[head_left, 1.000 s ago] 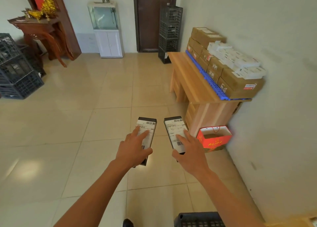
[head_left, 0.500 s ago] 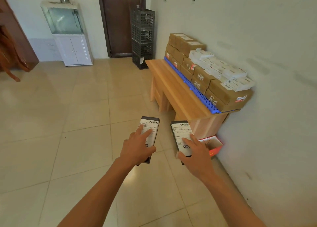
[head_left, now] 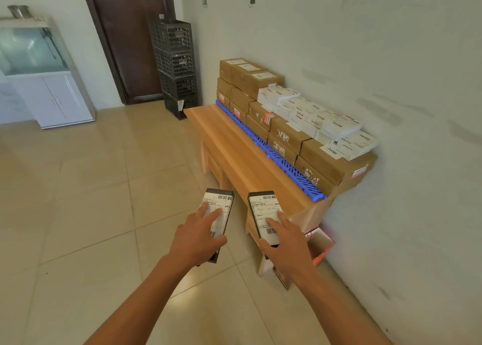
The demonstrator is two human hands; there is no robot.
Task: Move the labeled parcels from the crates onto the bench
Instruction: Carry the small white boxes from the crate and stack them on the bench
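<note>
Two dark labeled parcels in transit, one per hand: left hand (head_left: 198, 236) gripping left parcel (head_left: 220, 214), fingers laid over its label, thumb round the edge; right hand (head_left: 285, 243) gripping right parcel (head_left: 262, 213) likewise. Both held over the floor, just short of the near end of the bench (head_left: 234, 149), not yet set down. Already on bench, against the wall: brown cartons (head_left: 284, 136), a dozen or so, exact count uncertain; white parcels (head_left: 313, 110) atop, roughly ten. Front strip of bench bare. One blue strip (head_left: 271, 157). Four stacked crates (head_left: 174, 65) by door, contents unclear. Remaining work: undeterminable.
</note>
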